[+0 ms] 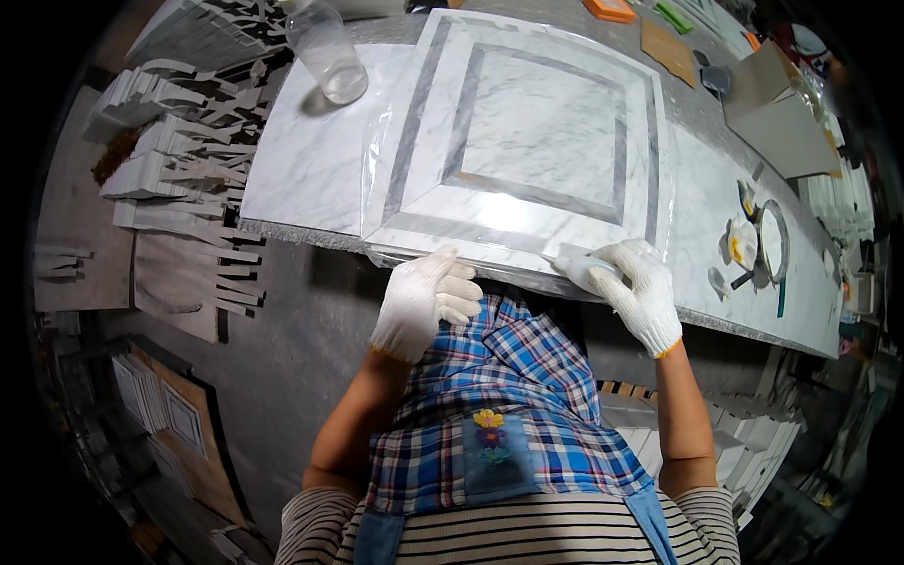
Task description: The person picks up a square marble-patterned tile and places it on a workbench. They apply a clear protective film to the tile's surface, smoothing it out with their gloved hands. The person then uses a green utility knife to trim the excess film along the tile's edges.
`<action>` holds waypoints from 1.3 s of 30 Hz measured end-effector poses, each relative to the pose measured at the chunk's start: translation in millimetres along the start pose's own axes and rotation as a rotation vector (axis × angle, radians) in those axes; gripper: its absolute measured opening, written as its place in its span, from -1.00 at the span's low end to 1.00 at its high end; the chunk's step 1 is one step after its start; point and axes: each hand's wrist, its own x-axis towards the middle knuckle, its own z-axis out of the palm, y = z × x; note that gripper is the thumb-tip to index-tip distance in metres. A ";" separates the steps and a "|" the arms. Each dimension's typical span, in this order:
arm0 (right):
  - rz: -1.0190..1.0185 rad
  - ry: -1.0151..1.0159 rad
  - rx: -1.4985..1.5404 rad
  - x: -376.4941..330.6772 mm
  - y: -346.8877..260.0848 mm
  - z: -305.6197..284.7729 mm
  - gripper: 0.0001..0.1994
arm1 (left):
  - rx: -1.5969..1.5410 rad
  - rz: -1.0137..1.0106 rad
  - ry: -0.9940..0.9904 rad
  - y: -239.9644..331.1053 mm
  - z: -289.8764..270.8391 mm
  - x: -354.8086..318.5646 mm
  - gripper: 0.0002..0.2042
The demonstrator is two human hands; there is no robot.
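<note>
Hands are apart: the right hand (642, 294) is closed around a translucent bottle (576, 267) at the near edge of the marble panel (541, 132); whether the left hand (424, 303) pinches anything, I cannot tell. Squeezing too hard could spill contents on the panel — a loose grip could drop the bottle over the counter's (692, 105) near edge. Its nozzle (550, 257) points left, slightly away; its long axis roughly follows that edge.
</note>
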 end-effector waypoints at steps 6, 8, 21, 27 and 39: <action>0.052 0.002 0.012 -9.4 7.8 -6.8 -0.76 | -0.101 -0.016 -0.100 1.6 2.7 -1.2 -0.62; 0.045 0.011 -0.001 -12.4 12.5 -8.5 -0.76 | -0.092 0.011 -0.063 1.3 6.4 -3.2 -0.62; 0.174 -0.029 -0.001 -27.7 25.0 -25.2 -0.76 | 0.210 0.198 0.061 0.5 26.7 -11.3 -0.60; 0.157 0.003 -0.024 -36.5 36.5 -31.7 -0.75 | 0.116 0.144 -0.070 2.1 19.6 -7.1 -0.59; 0.236 0.028 -0.029 -51.1 49.2 -39.5 -0.76 | -0.003 0.085 -0.093 1.8 7.2 0.7 -0.59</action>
